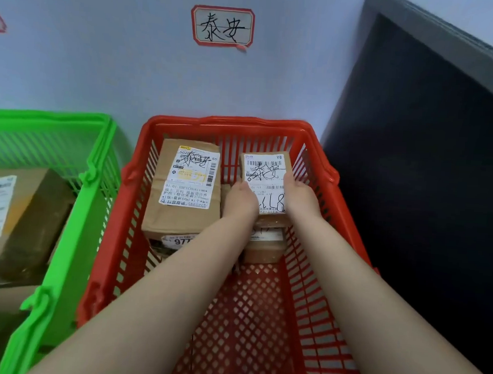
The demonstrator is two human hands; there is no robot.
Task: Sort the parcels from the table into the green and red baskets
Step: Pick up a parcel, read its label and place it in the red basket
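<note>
Inside slatted red basket (322,163), both hands' fingers (291,179) clamping flat cardboard parcel (265,176)

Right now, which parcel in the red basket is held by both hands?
The small parcel at the back right of the red basket: the left hand and right hand grip its sides. The tall parcel beside it is untouched.
</note>
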